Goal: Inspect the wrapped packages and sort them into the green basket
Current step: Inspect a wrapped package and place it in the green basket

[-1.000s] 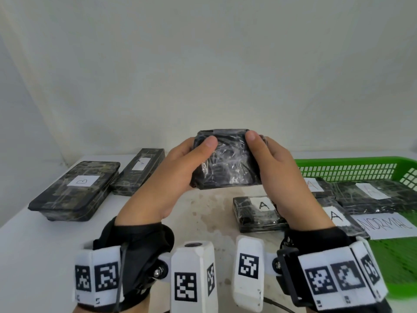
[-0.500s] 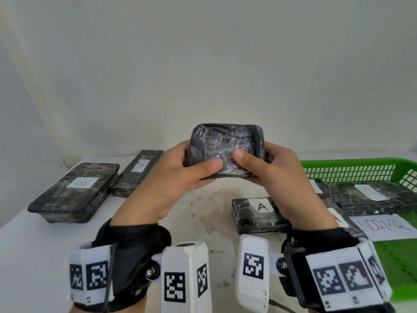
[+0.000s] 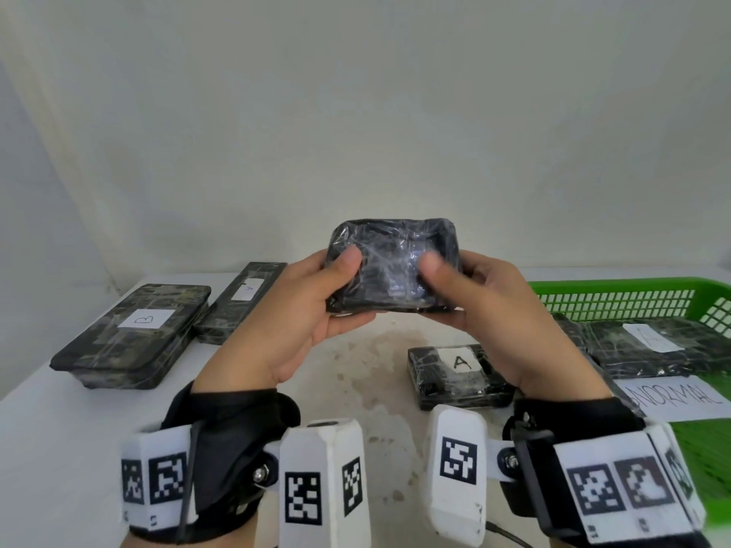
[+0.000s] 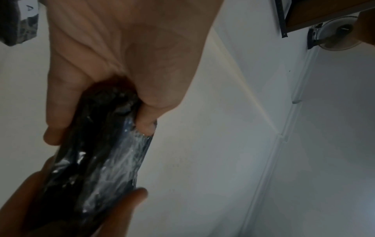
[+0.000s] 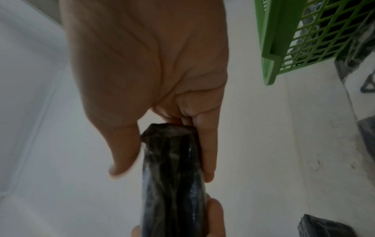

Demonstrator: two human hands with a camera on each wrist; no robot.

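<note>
Head view shows both hands raised over the middle of the worktop (image 3: 356, 389), holding one small wrapped package (image 3: 391, 270) between them. The left hand (image 3: 300, 310) grips its left end, thumb on the near face and fingers curled behind; the right hand (image 3: 498, 306) grips the right end the same way. The package is dark, covered in shiny clear film, tilted so its hollow face turns toward the camera, and clear of the worktop.

Left wrist view sees the package (image 4: 97, 152) edge-on, pinched between thumb and fingers, with the other hand's fingertips at its far end. Right wrist view gives the same clamp from the other side (image 5: 174, 176).

A green basket (image 3: 617, 294) stands at the right edge of the worktop, with wrapped packages inside it (image 3: 648, 346) and a paper reading "NORMAL" (image 3: 676, 397) on its near side. Just beside the basket, a package labelled A (image 3: 455, 373) lies on the worktop. Near the back left corner lie a large package labelled B (image 3: 134, 334) and a narrow one labelled A (image 3: 241, 302), side by side.
</note>
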